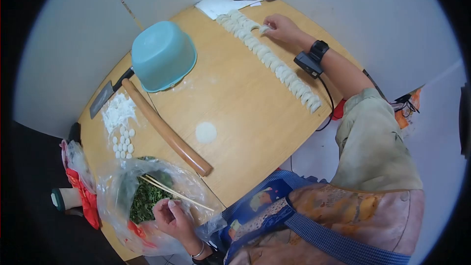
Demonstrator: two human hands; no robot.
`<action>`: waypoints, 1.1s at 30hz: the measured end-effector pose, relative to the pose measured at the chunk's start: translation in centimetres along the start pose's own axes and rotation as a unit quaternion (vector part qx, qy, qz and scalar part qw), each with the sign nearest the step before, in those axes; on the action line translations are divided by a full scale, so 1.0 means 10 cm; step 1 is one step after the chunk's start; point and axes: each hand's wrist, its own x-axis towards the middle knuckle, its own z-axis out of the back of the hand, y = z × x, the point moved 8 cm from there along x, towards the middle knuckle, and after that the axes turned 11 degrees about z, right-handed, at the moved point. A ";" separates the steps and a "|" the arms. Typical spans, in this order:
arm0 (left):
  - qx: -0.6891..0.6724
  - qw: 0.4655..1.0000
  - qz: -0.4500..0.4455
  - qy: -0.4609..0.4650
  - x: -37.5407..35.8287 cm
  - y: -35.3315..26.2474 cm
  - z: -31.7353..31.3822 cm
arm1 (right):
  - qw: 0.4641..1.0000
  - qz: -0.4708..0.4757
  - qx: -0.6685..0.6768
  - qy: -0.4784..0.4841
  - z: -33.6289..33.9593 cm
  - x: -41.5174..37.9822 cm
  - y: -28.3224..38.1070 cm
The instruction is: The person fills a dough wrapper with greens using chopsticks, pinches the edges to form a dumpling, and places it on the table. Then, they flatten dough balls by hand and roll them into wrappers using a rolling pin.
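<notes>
At the upper right of the table, my right hand (280,28) pinches a folded dumpling (265,29) beside the long rows of dumplings (272,61). Low in the view, my left hand (174,217) is over the near edge of a plastic bag (184,179) of chopped greens (147,198), its fingers curled; what they hold, if anything, is hidden. A pair of chopsticks (179,194) lies across the bag. One flat round wrapper (206,132) rests on the wooden table (240,118).
A rolling pin (167,130) lies left of the wrapper. Behind it are an upturned blue basin (162,54) and a cleaver (102,99). Flour (118,110) and several dough pieces (123,142) are at the left. A white sheet (216,5) lies at the far edge.
</notes>
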 end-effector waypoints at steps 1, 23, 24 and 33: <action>0.000 1.000 -0.003 0.001 0.01 0.00 -0.01 | 1.000 0.006 -0.023 -0.004 -0.02 0.03 0.02; 0.007 1.000 -0.002 0.030 0.03 0.05 0.00 | 0.998 0.034 -0.005 -0.058 -0.17 0.10 -0.01; 0.007 0.999 -0.005 0.033 0.03 0.05 -0.01 | 0.997 0.028 -0.006 -0.065 -0.16 0.09 -0.02; 0.013 0.999 0.005 0.034 0.02 0.03 -0.01 | 0.997 0.011 -0.003 -0.071 -0.14 0.08 -0.05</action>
